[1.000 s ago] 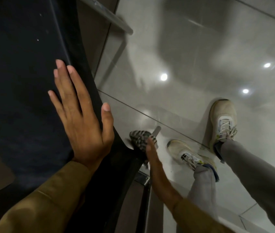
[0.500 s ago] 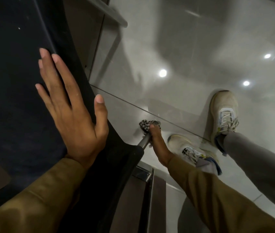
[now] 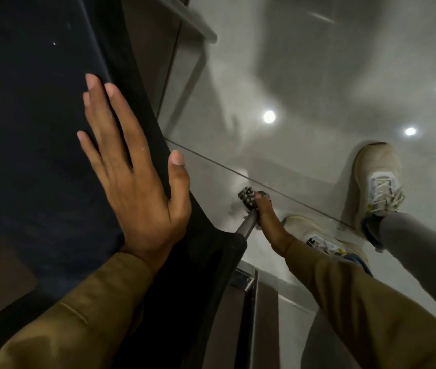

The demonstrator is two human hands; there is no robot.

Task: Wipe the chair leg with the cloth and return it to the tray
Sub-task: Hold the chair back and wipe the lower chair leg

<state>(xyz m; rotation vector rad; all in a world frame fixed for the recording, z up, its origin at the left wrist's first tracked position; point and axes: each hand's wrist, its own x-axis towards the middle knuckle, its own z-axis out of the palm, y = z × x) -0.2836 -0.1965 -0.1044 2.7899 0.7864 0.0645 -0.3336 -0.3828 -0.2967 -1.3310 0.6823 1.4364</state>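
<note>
I look down past a dark chair seat (image 3: 38, 129). My left hand (image 3: 134, 179) lies flat on the seat's right edge, fingers spread, holding nothing. Below the seat's corner a thin metal chair leg (image 3: 247, 227) slants down toward the floor. My right hand (image 3: 267, 219) reaches down along it and grips a black-and-white checked cloth (image 3: 247, 196) wrapped around the leg's lower end, close to the floor. The leg's foot is hidden by cloth and hand. No tray is in view.
Glossy grey floor tiles (image 3: 304, 89) reflect ceiling lights. My two pale sneakers stand to the right, the left shoe (image 3: 320, 235) just beside the chair leg, the right shoe (image 3: 376, 177) further out. A metal frame part (image 3: 249, 286) sits under the seat; another grey bar (image 3: 198, 25) crosses the top.
My right hand has slid the cloth down the chair leg toward the floor, baring more of the leg. My left hand stays flat on the seat.
</note>
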